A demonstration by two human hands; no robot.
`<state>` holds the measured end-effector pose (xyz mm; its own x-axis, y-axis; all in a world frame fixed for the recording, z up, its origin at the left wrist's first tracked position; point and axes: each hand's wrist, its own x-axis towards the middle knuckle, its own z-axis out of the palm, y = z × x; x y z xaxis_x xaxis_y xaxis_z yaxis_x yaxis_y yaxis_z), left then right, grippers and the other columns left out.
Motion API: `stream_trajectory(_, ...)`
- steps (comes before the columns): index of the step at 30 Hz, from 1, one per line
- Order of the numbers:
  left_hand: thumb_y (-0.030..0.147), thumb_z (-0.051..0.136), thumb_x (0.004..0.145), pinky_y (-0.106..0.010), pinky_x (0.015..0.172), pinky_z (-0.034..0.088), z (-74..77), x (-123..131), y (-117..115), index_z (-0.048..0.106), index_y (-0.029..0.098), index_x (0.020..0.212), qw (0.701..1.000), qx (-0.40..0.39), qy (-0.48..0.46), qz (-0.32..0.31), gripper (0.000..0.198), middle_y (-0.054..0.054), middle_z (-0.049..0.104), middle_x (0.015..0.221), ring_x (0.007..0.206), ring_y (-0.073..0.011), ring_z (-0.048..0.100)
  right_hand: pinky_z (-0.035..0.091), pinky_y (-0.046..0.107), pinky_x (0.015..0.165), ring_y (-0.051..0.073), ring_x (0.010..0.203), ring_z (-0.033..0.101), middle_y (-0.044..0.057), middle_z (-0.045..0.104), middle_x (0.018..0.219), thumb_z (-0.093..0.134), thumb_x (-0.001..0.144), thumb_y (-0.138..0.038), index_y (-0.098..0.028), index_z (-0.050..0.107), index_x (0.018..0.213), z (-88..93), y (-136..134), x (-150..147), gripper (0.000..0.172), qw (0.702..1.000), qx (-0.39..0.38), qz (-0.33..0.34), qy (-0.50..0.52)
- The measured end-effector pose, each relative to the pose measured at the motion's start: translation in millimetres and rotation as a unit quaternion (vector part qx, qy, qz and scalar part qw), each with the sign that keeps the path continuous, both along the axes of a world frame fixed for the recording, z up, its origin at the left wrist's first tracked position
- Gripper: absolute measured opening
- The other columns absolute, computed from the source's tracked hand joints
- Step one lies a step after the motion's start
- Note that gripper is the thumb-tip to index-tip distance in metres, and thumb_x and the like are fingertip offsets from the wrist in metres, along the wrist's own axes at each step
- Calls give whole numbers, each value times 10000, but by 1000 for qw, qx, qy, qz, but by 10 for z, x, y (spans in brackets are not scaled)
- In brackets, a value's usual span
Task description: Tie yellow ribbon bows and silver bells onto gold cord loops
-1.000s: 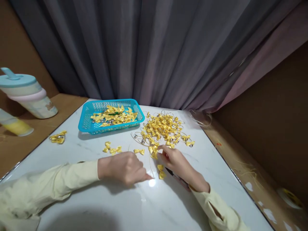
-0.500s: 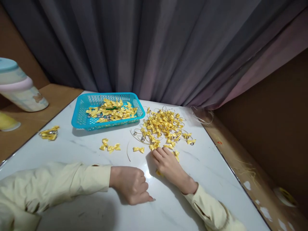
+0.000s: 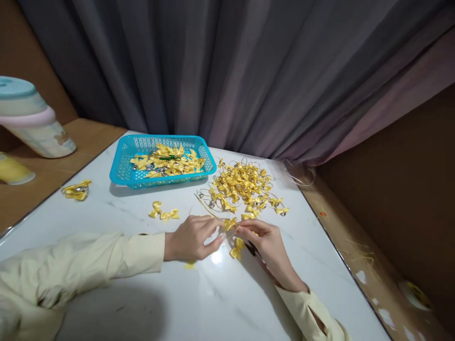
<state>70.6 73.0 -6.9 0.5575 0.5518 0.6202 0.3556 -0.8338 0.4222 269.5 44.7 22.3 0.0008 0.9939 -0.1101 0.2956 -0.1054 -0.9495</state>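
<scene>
Between my two hands is a yellow ribbon bow (image 3: 230,224) with a thin gold cord. My right hand (image 3: 266,241) pinches at its right side, thumb and forefinger together. My left hand (image 3: 195,237) has its fingertips at the bow's left end, closed on it as far as I can see; the exact contact is small. Just below lies another yellow bow (image 3: 236,248). A yellow scrap (image 3: 189,265) shows under my left hand. Beyond my hands is a heap of yellow bows (image 3: 243,182) with gold cord loops and small silver bells.
A blue basket (image 3: 122,177) at the back holds more yellow bows and silver bells. Loose bows (image 3: 169,215) lie left of centre, and a small bundle (image 3: 77,190) near the left edge. A tumbler (image 3: 39,128) stands far left. Grey curtains (image 3: 185,66) hang behind the white table (image 3: 199,312).
My left hand has risen from the table, turned from a fist and reached the bow. My right hand has turned and moved slightly right, lifting the bow between both hands.
</scene>
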Motion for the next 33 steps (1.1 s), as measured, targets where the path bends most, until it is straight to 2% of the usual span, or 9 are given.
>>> stream_trajectory(3, 245, 448, 858, -250, 532, 417, 16, 16, 56, 501, 132, 1073, 999, -42, 18, 16, 249, 15, 552, 607, 524, -127, 524, 472, 295, 681, 198, 738, 642, 60, 705, 776, 739, 658, -357, -167, 679, 780, 7, -9, 1, 234, 991, -68, 5, 112)
stream_trajectory(6, 282, 462, 854, -270, 599, 433, 105, 73, 93, 499, 149, 1156, 994, -85, 74, 8, 332, 8, 558, 640, 614, -153, 559, 464, 281, 695, 177, 723, 641, 51, 704, 765, 737, 673, -320, -163, 665, 788, -14, -27, 16, 208, 980, -80, 36, 177)
stream_trajectory(10, 260, 481, 813, -247, 585, 393, 280, 174, 118, 610, 190, 950, 979, -115, 159, -52, 201, -2, 590, 673, 645, -152, 553, 462, 283, 699, 170, 702, 635, 46, 702, 764, 726, 684, -289, -161, 656, 786, -46, -45, 60, 179, 972, -67, 83, 208)
stream_trajectory(14, 230, 522, 744, -223, 543, 329, 391, 250, 131, 619, 176, 784, 967, -149, 192, -78, 118, 6, 567, 640, 582, -124, 492, 458, 286, 711, 171, 704, 631, 43, 693, 744, 726, 664, -267, -158, 650, 771, -44, -37, 118, 170, 967, -48, 101, 230)
stream_trajectory(21, 281, 476, 828, -192, 506, 313, 483, 341, 160, 582, 132, 656, 939, -196, 231, -163, 251, 23, 481, 567, 513, -79, 421, 430, 243, 664, 124, 646, 597, 15, 654, 665, 696, 636, -187, -150, 621, 718, -43, 17, 198, 118, 920, -59, 154, 355)
stream_trajectory(24, 298, 443, 864, -202, 525, 320, 602, 326, 184, 576, 124, 662, 938, -181, 248, -160, 298, 15, 487, 576, 534, -85, 431, 417, 231, 617, 102, 581, 555, 8, 639, 670, 681, 631, -187, -152, 609, 727, -33, 30, 222, 126, 909, -58, 158, 382)
stream_trajectory(27, 326, 411, 890, -212, 539, 324, 739, 251, 166, 572, 120, 668, 944, -163, 255, -134, 342, 6, 501, 588, 547, -93, 444, 331, 207, 481, 53, 418, 403, -6, 625, 633, 674, 634, -208, -152, 611, 754, -14, 17, 220, 147, 900, -67, 175, 393)
stream_trajectory(30, 357, 398, 900, -215, 534, 321, 825, 103, 66, 574, 121, 675, 950, -156, 256, -87, 370, -1, 515, 599, 550, -98, 453, 237, 207, 417, 33, 341, 249, -8, 621, 594, 635, 708, -304, -155, 624, 871, -6, -40, 162, 221, 892, -99, 224, 381)
stream_trajectory(33, 335, 403, 901, -213, 523, 311, 838, -106, -106, 560, 125, 648, 947, -164, 270, -54, 365, -2, 527, 590, 534, -95, 458, 220, 204, 416, 35, 333, 196, -33, 567, 509, 559, 801, -389, -149, 617, 930, -37, -137, 48, 278, 881, -130, 287, 354)
